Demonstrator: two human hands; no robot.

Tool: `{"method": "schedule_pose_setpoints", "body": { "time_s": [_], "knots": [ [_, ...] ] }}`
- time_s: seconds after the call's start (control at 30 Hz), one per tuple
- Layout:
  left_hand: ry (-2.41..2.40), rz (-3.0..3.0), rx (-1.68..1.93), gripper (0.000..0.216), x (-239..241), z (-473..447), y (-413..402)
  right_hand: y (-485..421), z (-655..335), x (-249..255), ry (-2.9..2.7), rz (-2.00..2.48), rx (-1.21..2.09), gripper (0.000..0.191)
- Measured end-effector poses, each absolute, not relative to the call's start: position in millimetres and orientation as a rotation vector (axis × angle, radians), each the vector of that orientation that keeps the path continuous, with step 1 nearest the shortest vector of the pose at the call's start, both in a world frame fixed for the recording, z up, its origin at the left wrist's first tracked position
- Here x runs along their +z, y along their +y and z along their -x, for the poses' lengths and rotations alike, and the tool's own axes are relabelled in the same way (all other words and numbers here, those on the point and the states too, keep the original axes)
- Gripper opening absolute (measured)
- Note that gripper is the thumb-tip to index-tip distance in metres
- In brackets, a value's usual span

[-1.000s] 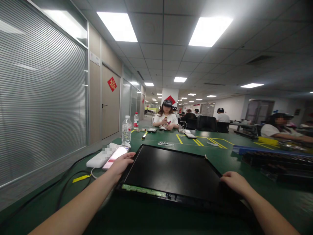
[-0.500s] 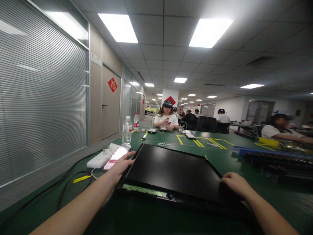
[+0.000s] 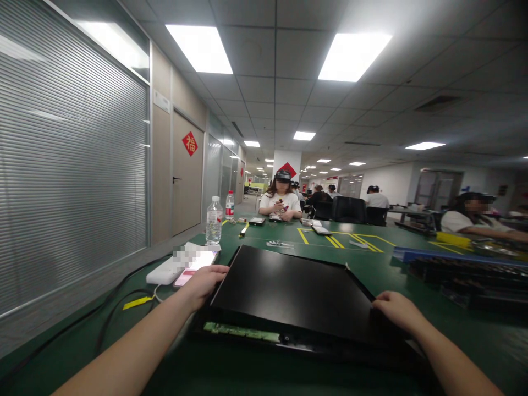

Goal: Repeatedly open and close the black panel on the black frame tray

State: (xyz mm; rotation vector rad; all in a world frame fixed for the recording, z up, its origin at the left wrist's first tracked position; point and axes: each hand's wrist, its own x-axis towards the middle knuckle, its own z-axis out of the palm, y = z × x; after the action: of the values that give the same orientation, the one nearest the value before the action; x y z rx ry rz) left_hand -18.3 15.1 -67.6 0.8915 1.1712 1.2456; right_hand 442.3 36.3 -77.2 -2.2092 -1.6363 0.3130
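A black LCD panel (image 3: pixel 295 294) lies tilted over the green table in front of me, its dark face up. Along its near edge a strip of green circuit board (image 3: pixel 241 332) shows, with a dark frame around it. My left hand (image 3: pixel 207 283) is closed on the panel's left edge, fingertips hidden behind the rim. On the right edge my right hand (image 3: pixel 395 309) pinches the rim between thumb and curled fingers. A small pale tab (image 3: pixel 347 266) sticks up at the far right corner.
Left of the panel lie a lit phone (image 3: pixel 197 266), a white box-like device (image 3: pixel 163 271) and black cables (image 3: pixel 108 308). Two bottles stand behind them, the nearer a clear water bottle (image 3: pixel 213 221). Dark racks (image 3: pixel 466 278) sit at right. A co-worker (image 3: pixel 280 201) sits opposite.
My left hand's fingers have closed in on the panel's left edge. The panel's near-left side has shifted slightly. My right hand keeps its hold.
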Motion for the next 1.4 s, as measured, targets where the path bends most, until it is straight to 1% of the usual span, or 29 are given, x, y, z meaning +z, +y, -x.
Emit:
{"method": "schedule_pose_setpoints", "body": {
  "time_s": [0.23,0.33,0.53,0.87,1.1,1.4],
  "knots": [
    [1.225,-0.915,1.258,0.016,-68,17,14,35,-442,-78,-1.619,2.189,0.293,0.018],
    [1.236,-0.933,1.248,0.014,-68,16,14,35,-442,-77,-1.615,2.187,0.282,0.016],
    [1.275,-0.965,1.244,0.019,-69,18,13,36,-442,-77,-1.628,2.173,0.273,0.016],
    [1.261,-1.015,1.254,0.038,-63,17,9,35,-444,-79,-1.631,2.172,0.307,0.019],
    [1.093,-1.039,1.250,0.033,-57,13,5,34,-441,-77,-1.610,2.164,0.295,0.017],
    [1.061,-1.019,1.318,0.032,-53,8,3,35,-441,-77,-1.637,2.166,0.320,0.021]
  ]
}}
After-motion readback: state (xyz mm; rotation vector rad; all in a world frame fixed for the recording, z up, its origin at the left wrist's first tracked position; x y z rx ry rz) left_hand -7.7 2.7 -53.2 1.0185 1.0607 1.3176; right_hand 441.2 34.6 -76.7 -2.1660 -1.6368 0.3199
